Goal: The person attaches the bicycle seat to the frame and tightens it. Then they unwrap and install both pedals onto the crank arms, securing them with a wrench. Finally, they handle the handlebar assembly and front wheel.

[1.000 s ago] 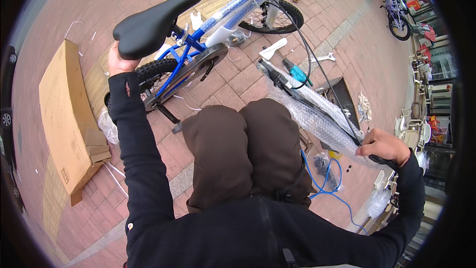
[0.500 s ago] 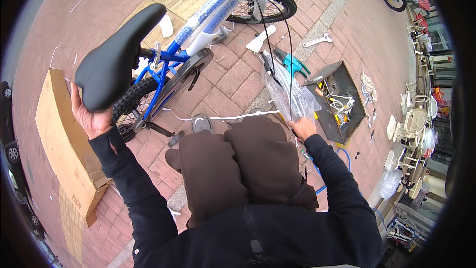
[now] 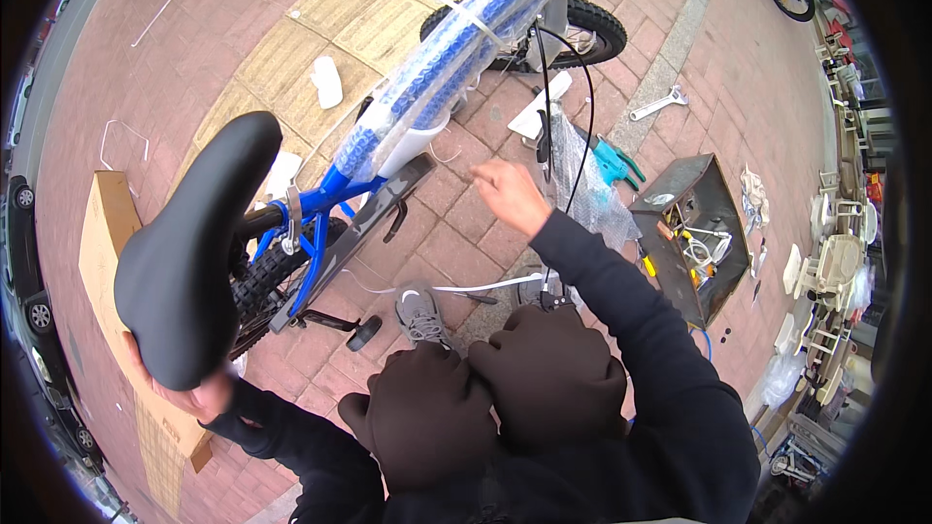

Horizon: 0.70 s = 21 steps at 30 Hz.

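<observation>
While the left hand (image 3: 189, 393) cups the smooth black saddle (image 3: 194, 247), bubble-wrap (image 3: 437, 63) sheathes the blue frame (image 3: 320, 199).

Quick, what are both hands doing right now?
Left hand: closed around the rear of the black saddle, holding it from below.
Right hand: open, holding nothing, reaching toward the wrapped blue bike frame.

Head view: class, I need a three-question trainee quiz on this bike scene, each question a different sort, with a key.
1. True or false: the left hand grips the underside of the black saddle.
2. Which is the right hand nearest? A) spanner B) bubble wrap C) cardboard box
3. Fill in: the bike frame is coloured ____.

Key: 1 true; 2 B; 3 blue.
</observation>
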{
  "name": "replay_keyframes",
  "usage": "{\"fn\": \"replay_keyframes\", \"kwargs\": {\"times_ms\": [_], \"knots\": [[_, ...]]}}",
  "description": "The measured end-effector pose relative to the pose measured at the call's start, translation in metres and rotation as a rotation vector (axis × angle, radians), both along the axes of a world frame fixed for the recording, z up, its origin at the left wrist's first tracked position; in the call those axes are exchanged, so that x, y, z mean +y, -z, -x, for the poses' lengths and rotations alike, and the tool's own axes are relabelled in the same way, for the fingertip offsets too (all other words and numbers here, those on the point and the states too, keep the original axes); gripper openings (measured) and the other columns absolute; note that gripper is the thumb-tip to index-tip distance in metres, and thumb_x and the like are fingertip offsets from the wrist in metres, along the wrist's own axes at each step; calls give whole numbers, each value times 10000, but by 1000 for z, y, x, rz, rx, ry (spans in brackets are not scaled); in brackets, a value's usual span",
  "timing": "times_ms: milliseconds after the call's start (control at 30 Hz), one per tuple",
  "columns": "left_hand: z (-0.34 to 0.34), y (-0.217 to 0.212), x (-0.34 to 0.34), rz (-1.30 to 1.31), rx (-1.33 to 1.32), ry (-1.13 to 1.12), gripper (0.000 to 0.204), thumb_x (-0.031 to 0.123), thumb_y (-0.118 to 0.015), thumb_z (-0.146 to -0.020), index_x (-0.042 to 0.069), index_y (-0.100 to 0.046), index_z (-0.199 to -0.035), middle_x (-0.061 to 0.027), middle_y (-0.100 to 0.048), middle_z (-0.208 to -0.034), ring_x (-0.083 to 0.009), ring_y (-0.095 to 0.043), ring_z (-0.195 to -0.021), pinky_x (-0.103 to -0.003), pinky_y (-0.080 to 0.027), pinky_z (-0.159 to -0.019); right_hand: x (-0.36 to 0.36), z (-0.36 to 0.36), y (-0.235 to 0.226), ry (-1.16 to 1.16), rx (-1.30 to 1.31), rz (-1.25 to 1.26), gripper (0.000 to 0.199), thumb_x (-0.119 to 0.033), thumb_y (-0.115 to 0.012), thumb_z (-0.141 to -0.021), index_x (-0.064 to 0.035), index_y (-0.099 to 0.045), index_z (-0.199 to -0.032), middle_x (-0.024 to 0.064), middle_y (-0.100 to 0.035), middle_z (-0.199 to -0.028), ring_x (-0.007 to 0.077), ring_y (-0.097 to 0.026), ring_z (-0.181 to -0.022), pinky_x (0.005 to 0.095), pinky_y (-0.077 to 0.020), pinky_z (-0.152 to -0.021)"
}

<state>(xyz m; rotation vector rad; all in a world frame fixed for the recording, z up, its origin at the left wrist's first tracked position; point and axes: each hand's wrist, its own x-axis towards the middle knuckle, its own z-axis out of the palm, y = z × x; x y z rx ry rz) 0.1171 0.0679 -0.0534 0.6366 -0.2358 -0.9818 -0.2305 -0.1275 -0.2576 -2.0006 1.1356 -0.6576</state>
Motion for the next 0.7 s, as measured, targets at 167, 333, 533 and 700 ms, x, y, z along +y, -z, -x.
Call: {"fn": "replay_keyframes", "kwargs": {"times_ms": [167, 333, 533, 700], "knots": [[-1, 1, -7, 12, 30, 31, 418, 240, -491, -917, 1, -442, -1256, -135, -486, -1277, -230, -486, -1152, -355, -340, -1004, -119, -61, 113, 45, 465, -17, 200, -165, -552, -798, 2, -643, -860, 240, -594, -1042, 397, -587, -908, 434, -472, -804], [2, 4, -4, -4, 9, -2, 393, 226, -493, -914, -1, -458, -1232, -140, -506, -1233, -243, -502, -1117, -361, -379, -947, -148, -55, 156, 28, 247, 100, 201, -157, -531, -772, -15, -672, -755, 233, -621, -789, 393, -605, -766, 461, -460, -727], [12, 12, 1, 62, -12, -19, 363, 210, -495, -910, -4, -477, -1203, -146, -530, -1181, -258, -521, -1074, -367, -427, -880, -85, -14, 92, 64, 88, -174, 259, -194, -509, -764, -21, -681, -677, 196, -625, -762, 346, -601, -743, 411, -455, -682], [47, 42, 12, 106, -97, -71, 339, 197, -496, -907, -6, -493, -1179, -152, -549, -1137, -270, -536, -1038, -373, -467, -823, -11, 35, 20, 50, 7, -423, 221, -148, -543, -798, 35, -667, -792, 115, -671, -744, 172, -648, -687, 294, -489, -655]]}}
